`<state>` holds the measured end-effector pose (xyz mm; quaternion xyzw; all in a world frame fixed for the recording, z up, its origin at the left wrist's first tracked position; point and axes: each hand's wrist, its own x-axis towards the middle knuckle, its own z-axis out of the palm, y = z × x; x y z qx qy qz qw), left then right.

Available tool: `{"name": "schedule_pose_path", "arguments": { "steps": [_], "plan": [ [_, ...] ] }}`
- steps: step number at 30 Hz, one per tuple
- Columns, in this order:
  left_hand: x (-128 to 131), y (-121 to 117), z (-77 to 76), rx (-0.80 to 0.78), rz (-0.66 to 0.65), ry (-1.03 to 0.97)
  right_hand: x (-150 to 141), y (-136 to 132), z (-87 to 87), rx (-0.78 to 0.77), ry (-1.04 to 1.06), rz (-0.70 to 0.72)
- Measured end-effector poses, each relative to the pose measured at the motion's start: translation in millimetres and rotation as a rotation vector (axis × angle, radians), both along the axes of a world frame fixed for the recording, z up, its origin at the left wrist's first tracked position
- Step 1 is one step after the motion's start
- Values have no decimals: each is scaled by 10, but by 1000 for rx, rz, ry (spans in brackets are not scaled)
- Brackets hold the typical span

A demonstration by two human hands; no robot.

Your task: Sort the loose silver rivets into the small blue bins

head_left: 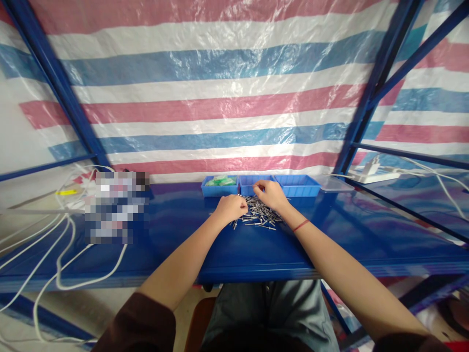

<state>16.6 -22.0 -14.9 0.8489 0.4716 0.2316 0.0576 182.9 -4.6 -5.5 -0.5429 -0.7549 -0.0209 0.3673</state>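
Fingers first: from the head view, our left hand has them curled in at the left edge of the metal pin pile, and we honestly can't tell if they're pinching a pin. Our right hand is at the back of the pile, fingers bent, tips showing against the middle blue bin; can't tell what's between those either.

Pile's right on the blue table, just in front of the bins, with a few strays on our side. The left bin has green stuff in it, the right bin sits behind our right wrist.

Tips for handling these, our two cents: go for loose edge pins, pinch one shank with the fingertips, lift straight so neighbours don't drag, forearms off the heap.
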Motion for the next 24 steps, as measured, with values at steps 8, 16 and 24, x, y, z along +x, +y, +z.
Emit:
{"name": "schedule_pose_path", "arguments": {
  "steps": [8,16,24],
  "plan": [
    [-10,-10,-14,56,61,40,-41,-65,-4,-61,16,110],
    [2,159,-43,24,-8,-408,-109,-25,-72,-230,512,421],
    [67,168,-29,-224,-124,-685,-119,-54,-22,-218,740,427]
  ]
}}
